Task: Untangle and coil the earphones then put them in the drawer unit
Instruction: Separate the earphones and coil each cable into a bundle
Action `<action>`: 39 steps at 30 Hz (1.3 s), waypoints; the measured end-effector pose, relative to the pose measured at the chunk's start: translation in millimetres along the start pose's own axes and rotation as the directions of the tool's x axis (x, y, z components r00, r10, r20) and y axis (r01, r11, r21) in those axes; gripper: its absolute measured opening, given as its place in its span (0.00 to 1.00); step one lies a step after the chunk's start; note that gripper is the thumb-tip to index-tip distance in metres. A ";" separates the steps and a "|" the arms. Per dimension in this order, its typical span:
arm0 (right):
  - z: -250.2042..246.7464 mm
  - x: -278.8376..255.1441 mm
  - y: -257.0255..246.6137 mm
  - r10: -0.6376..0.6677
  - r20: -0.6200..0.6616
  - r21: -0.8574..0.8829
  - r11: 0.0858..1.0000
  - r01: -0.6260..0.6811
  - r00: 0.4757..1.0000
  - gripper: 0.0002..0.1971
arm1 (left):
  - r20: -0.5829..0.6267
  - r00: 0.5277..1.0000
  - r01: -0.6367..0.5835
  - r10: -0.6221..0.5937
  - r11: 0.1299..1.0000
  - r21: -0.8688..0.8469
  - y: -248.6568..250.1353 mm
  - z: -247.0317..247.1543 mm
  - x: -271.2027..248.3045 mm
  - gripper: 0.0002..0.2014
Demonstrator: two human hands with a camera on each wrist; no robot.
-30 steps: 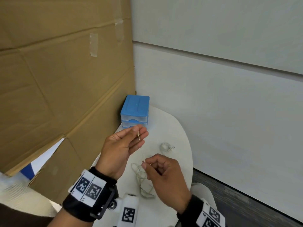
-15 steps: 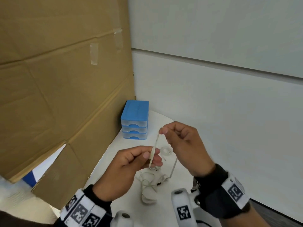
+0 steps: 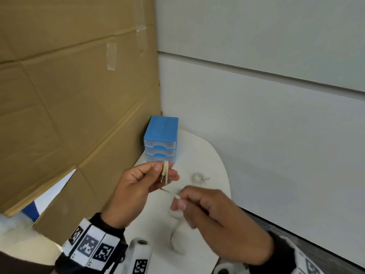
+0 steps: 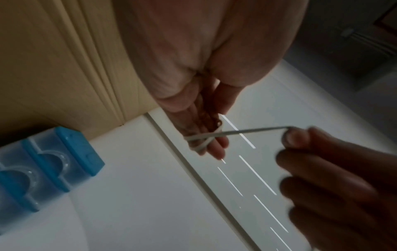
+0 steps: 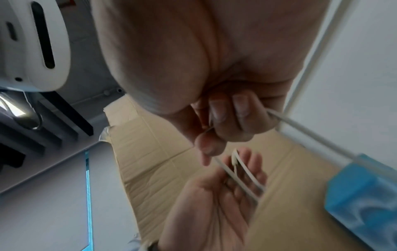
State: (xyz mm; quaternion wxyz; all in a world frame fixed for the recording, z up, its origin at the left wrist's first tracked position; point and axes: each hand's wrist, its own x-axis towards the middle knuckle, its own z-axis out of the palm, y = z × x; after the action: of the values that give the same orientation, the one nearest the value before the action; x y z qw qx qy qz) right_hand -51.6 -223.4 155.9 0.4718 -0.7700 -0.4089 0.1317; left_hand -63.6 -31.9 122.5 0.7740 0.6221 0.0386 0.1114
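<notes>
White earphone cable point(image 3: 166, 172) is looped round the fingers of my left hand point(image 3: 164, 171), whose thumb presses it in place, just in front of the blue drawer unit point(image 3: 161, 141). My right hand point(image 3: 178, 200) is lower and to the right, pinching the same cable point(image 4: 247, 131) between thumb and forefinger, a short taut stretch from the left. The left wrist view shows the wraps point(image 4: 201, 142) crossing the left fingers. In the right wrist view the loops point(image 5: 242, 173) lie across the left palm. The rest of the cable point(image 3: 175, 240) trails blurred on the table under my right hand.
A second small coiled earphone point(image 3: 199, 177) lies on the white round table point(image 3: 217, 165), right of my hands. Cardboard sheet point(image 3: 69, 95) stands on the left, touching the drawer unit. A pale wall point(image 3: 276, 115) closes the back and right. All three drawers look closed.
My right hand has swung down from above the left hand to below and right of it, carrying the cable. The left hand has lifted slightly, and the cable now wraps its fingers.
</notes>
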 end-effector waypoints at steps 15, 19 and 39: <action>34.1 9.9 49.1 0.206 -0.102 0.355 0.921 -0.158 0.973 0.08 | 0.065 0.989 0.145 -0.129 0.896 -0.420 28.9 -0.7 -1.9 0.24; 35.7 -2.3 19.1 0.125 0.050 0.292 0.947 -0.135 0.991 0.08 | -0.030 0.993 0.099 -0.112 0.954 -0.282 14.6 -8.6 4.0 0.29; 50.1 6.0 63.8 0.167 -0.050 0.233 0.961 -0.151 0.985 0.11 | 0.166 0.983 0.138 -0.083 0.927 -0.350 20.6 -8.5 -5.2 0.46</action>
State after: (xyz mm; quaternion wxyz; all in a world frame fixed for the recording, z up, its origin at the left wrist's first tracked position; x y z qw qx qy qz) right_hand -45.1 -201.9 77.6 0.5587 -0.7452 -0.3114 0.1884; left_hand -72.9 -20.8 140.3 0.8805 0.4733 -0.0052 0.0262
